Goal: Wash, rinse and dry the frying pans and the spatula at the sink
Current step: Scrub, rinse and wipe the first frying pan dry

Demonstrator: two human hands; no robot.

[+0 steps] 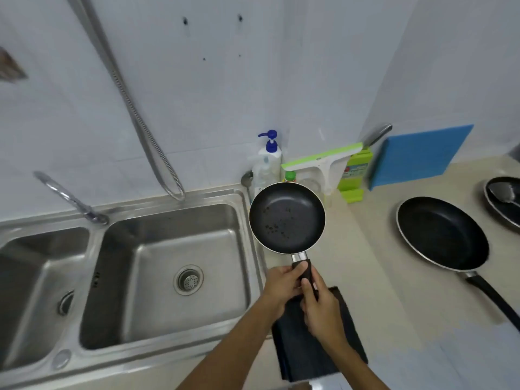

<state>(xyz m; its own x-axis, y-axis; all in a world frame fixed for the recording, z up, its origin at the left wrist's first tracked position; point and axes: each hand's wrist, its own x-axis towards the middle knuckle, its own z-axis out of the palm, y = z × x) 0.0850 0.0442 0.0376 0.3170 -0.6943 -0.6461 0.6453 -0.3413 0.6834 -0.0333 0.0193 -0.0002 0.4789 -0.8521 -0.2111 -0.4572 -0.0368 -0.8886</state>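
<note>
- Left hand (pixel 281 288): I see it wrapped round the handle of the small frying pan (pixel 287 218), which is held level over the sink's (pixel 168 327) right rim.
- Right hand (pixel 320 308): clamped lower on the handle, above the dark cloth (pixel 309 358).
- I judge the pan light, stiff and slick when wet, so I'd hold it by the handle.
- Large frying pan (pixel 441 235): resting on the counter, near its right edge.

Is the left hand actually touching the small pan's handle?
Touching. The head view shows the left hand with thumb and fingers curled round the handle of the small pan; no gap shows.
</note>
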